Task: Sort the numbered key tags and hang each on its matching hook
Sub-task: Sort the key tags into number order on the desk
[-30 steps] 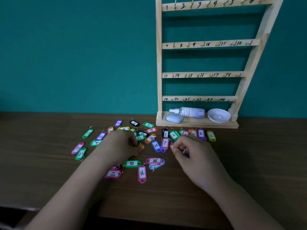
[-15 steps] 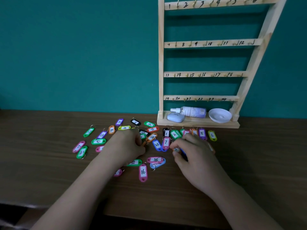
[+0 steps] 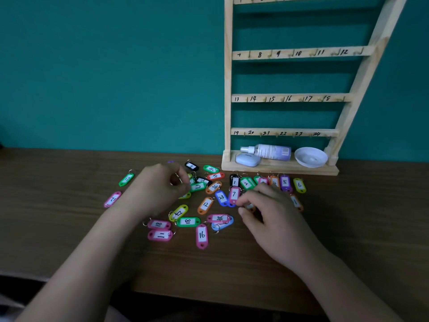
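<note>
While both hands work over the scattered key tags (image 3: 205, 204) on the brown desk (image 3: 69, 228), every hook on the wooden rack (image 3: 287, 98) that shows is bare; the rack stands at about one o'clock from the pile, against the teal wall (image 3: 104, 66). Its rungs carry handwritten numbers up to 24.

The left hand (image 3: 160, 189) rests knuckles-up at nine o'clock in the pile, its fingers (image 3: 183, 182) curled narrow, tips at the green tag marked 17 (image 3: 198, 186); whether they pinch anything I cannot tell. The right hand (image 3: 271, 214) lies at three o'clock, fingers bent and close together over an orange tag (image 3: 250, 207), touching or just above it; a firm hold cannot be made out.

Between the hands lie the pink 7 (image 3: 234, 194), blue 23 (image 3: 221, 197) and orange 12 (image 3: 205, 204). Nearer the person, at six o'clock, sits the pink 16 (image 3: 202, 235). A row at twelve o'clock, just before the rack's base, reads 1, 2, then 5 and 6 (image 3: 299, 185).

On the rack's bottom shelf lie a spray bottle (image 3: 267, 151), a pale case (image 3: 248, 159) and a white dish (image 3: 311, 156).
</note>
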A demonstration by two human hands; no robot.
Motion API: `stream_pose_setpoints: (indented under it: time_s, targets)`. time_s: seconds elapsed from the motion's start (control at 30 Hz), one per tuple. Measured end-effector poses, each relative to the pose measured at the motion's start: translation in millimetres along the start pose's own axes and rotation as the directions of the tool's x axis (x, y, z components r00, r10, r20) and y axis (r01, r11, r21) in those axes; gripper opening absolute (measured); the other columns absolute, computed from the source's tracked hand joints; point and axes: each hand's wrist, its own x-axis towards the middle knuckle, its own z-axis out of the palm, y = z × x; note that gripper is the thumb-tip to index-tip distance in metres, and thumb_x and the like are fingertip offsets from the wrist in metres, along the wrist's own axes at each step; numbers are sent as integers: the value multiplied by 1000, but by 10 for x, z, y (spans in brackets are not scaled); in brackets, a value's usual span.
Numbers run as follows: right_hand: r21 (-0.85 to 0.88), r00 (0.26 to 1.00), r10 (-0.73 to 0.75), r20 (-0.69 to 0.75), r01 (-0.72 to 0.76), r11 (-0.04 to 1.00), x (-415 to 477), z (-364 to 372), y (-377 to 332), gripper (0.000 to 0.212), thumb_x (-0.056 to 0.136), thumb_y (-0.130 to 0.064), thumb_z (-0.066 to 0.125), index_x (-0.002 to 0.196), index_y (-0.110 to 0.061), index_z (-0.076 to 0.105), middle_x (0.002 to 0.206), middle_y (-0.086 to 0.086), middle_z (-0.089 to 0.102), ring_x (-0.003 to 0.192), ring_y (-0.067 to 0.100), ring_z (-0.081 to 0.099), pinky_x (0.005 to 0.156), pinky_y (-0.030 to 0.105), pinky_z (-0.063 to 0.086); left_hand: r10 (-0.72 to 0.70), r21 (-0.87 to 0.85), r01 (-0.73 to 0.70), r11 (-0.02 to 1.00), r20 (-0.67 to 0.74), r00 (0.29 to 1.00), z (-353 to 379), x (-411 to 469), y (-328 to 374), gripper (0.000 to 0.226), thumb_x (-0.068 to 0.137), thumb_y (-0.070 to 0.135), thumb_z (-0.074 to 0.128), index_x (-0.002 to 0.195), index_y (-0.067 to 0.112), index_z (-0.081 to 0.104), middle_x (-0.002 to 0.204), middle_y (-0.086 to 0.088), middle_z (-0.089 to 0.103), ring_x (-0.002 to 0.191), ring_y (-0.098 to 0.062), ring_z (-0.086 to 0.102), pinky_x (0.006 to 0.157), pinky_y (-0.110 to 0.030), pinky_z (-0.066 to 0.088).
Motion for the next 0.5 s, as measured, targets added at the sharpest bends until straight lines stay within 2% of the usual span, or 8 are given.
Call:
stream_pose_setpoints:
  time_s: [0.1,0.23,0.37,0.5]
  targets:
    - [37,999,-52,4,52,998,-17,44,-51,9,101,-37,68,108,-33,72,105,-21,55,109,2,51,99,32,45,84,-54,-79,995,96,992,-32,-98,9,11,85,38,81,85,43,72,85,25,71,77,2,67,61,-14,45]
    - [24,994,-97,48,96,995,-26,100,-73,21,99,-44,69,118,-34,73,110,-24,54,113,2,50,102,32,42,215,-117,-191,975,243,946,-1,-219,87,18,82,38,89,92,39,74,92,20,73,85,3,66,69,-11,46]
    - [-22,985,-127,116,130,991,-24,126,-75,33,100,-47,67,132,-38,70,115,-26,51,116,1,45,105,33,39,234,-83,-219,972,371,899,-4,-261,95,27,78,46,90,99,44,73,96,21,68,89,4,64,70,-10,43]
    - [-33,985,-121,127,126,992,-31,121,-62,27,101,-44,68,127,-38,72,114,-25,53,116,1,46,104,31,38,204,-49,-203,978,419,885,-26,-266,24,31,78,41,92,101,43,71,100,20,67,94,2,63,77,-15,47]
